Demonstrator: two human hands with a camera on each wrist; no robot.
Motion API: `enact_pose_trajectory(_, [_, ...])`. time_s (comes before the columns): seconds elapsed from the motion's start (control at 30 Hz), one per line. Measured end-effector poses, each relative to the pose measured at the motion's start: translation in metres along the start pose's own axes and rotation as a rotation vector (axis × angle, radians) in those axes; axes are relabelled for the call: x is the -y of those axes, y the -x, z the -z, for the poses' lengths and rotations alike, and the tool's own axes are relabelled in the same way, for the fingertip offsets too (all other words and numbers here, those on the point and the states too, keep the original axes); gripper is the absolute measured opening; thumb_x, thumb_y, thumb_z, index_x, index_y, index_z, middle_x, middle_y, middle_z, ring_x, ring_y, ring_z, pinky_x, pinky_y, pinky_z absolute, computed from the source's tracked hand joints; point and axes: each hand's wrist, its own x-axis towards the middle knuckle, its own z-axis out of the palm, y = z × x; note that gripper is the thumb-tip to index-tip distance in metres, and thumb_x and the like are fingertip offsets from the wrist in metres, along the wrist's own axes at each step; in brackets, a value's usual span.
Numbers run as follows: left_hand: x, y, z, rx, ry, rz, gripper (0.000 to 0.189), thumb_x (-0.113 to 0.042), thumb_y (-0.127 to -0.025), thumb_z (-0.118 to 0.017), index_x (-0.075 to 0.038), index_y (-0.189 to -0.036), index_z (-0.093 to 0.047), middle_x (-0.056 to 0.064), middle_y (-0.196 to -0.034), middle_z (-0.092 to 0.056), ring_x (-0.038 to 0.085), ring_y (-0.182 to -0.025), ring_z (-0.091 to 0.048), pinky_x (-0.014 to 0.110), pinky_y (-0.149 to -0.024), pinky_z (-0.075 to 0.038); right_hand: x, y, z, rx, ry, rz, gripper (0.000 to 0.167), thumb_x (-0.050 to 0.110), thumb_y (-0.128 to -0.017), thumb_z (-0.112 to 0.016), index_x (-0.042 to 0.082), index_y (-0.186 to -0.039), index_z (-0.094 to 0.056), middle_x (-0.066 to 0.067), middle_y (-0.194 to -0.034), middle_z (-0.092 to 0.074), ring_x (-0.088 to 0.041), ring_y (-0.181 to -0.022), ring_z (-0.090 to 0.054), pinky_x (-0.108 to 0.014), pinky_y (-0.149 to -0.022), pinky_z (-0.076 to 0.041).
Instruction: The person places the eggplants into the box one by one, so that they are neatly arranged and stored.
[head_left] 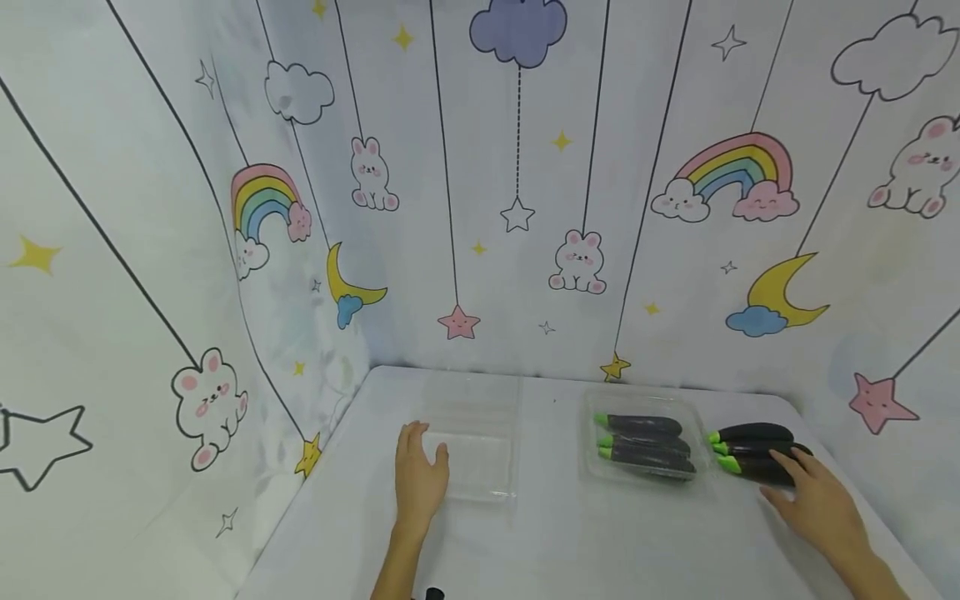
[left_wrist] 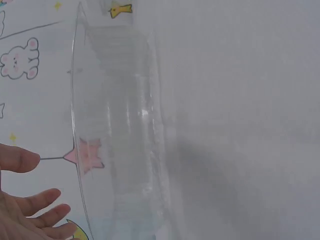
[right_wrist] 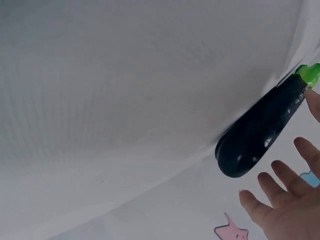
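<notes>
My left hand point(head_left: 420, 479), thumb and fingers apart, is at the left side of a clear plastic box point(head_left: 480, 467). In the left wrist view the spread fingers point(left_wrist: 42, 201) stand to the left of the box's curved clear wall point(left_wrist: 120, 125). On the right, my right hand point(head_left: 821, 508) reaches over three dark toy eggplants point(head_left: 752, 432) with bright green stems, lying side by side. Its fingertips overlap the nearest one in the head view. The right wrist view shows loosely spread fingers beside one eggplant point(right_wrist: 260, 125), the thumb close to its green stem.
Between the hands, a second clear plastic box point(head_left: 600, 475) holds three more eggplants point(head_left: 641, 427). White cloth covers the table point(head_left: 540, 550). Behind and to the left rise fabric walls point(head_left: 420, 250) printed with rabbits, stars and rainbows. A small black object point(head_left: 434, 593) shows by the left forearm.
</notes>
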Motion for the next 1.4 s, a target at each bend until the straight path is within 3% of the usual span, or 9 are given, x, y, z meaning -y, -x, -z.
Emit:
enact_pose_trajectory(0.1, [0.014, -0.002, 0.008, 0.010, -0.016, 0.049, 0.051, -0.007, -0.099, -0.062, 0.014, -0.143, -0.047, 0.033, -0.154, -0.039, 0.056, -0.148, -0.028, 0.071, -0.117, -0.030, -0.003, 0.000, -0.001, 0.019, 0.022, 0.008, 0.066, 0.022, -0.078, -0.088, -0.007, -0.130, -0.059, -0.044, -0.133, -0.048, -0.066, -0.116, -0.047, -0.079, -0.094, -0.040])
enact_pose_trajectory(0.3, [0.033, -0.005, 0.021, 0.043, 0.012, 0.193, 0.053, -0.009, -0.103, -0.054, 0.013, -0.149, -0.040, 0.037, -0.154, -0.038, 0.058, -0.142, -0.037, 0.070, -0.114, -0.036, -0.005, 0.001, 0.001, 0.055, 0.062, 0.003, 0.061, 0.018, -0.076, -0.088, -0.006, -0.126, -0.062, -0.041, -0.124, -0.055, -0.064, -0.109, -0.052, -0.077, -0.088, -0.044])
enact_pose_trajectory(0.53, [0.046, -0.011, 0.023, 0.103, 0.082, 0.296, 0.051, -0.011, -0.107, -0.044, 0.014, -0.152, -0.037, 0.038, -0.152, -0.043, 0.056, -0.142, -0.039, 0.067, -0.116, -0.036, -0.010, 0.000, 0.006, 0.028, 0.044, -0.008, 0.052, 0.011, -0.074, -0.086, -0.007, -0.119, -0.067, -0.040, -0.112, -0.055, -0.063, -0.096, -0.052, -0.075, -0.070, -0.047])
enact_pose_trajectory(0.63, [0.051, -0.012, 0.023, 0.114, 0.125, 0.327, 0.049, -0.009, -0.108, -0.040, 0.013, -0.152, -0.038, 0.035, -0.151, -0.047, 0.054, -0.141, -0.043, 0.063, -0.116, -0.039, -0.012, -0.003, 0.007, 0.039, 0.022, -0.029, 0.047, 0.008, -0.075, -0.085, -0.006, -0.115, -0.068, -0.039, -0.112, -0.053, -0.063, -0.097, -0.050, -0.076, -0.071, -0.045])
enact_pose_trajectory(0.77, [0.057, -0.012, 0.022, 0.116, 0.179, 0.308, 0.044, -0.003, -0.108, -0.039, 0.013, -0.149, -0.042, 0.034, -0.146, -0.053, 0.051, -0.138, -0.049, 0.059, -0.115, -0.042, -0.013, -0.006, 0.008, 0.095, 0.000, -0.074, 0.044, 0.005, -0.075, -0.084, -0.009, -0.110, -0.063, -0.041, -0.116, -0.052, -0.064, -0.104, -0.049, -0.077, -0.081, -0.044])
enact_pose_trajectory(0.93, [0.061, -0.011, 0.021, 0.130, 0.243, 0.294, 0.044, 0.001, -0.107, -0.039, 0.013, -0.149, -0.042, 0.033, -0.146, -0.053, 0.050, -0.138, -0.049, 0.058, -0.117, -0.040, -0.015, -0.007, 0.008, 0.169, 0.014, -0.094, 0.048, 0.005, -0.076, -0.084, -0.008, -0.115, -0.060, -0.042, -0.114, -0.056, -0.064, -0.104, -0.054, -0.074, -0.081, -0.047])
enact_pose_trajectory(1.17, [0.062, -0.011, 0.024, 0.135, 0.306, 0.329, 0.044, -0.004, -0.109, -0.040, 0.011, -0.151, -0.042, 0.029, -0.146, -0.055, 0.046, -0.138, -0.051, 0.058, -0.117, -0.040, -0.018, -0.004, 0.008, 0.097, 0.006, -0.016, 0.045, 0.002, -0.075, -0.083, -0.005, -0.117, -0.068, -0.040, -0.115, -0.056, -0.066, -0.106, -0.053, -0.078, -0.084, -0.045])
enact_pose_trajectory(1.4, [0.061, -0.010, 0.030, 0.164, 0.353, 0.335, 0.046, -0.004, -0.109, -0.040, 0.010, -0.152, -0.040, 0.028, -0.149, -0.054, 0.045, -0.140, -0.049, 0.056, -0.118, -0.039, -0.019, -0.002, 0.010, 0.132, 0.010, -0.093, 0.047, 0.006, -0.077, -0.082, -0.006, -0.120, -0.066, -0.042, -0.118, -0.055, -0.066, -0.106, -0.052, -0.078, -0.085, -0.045])
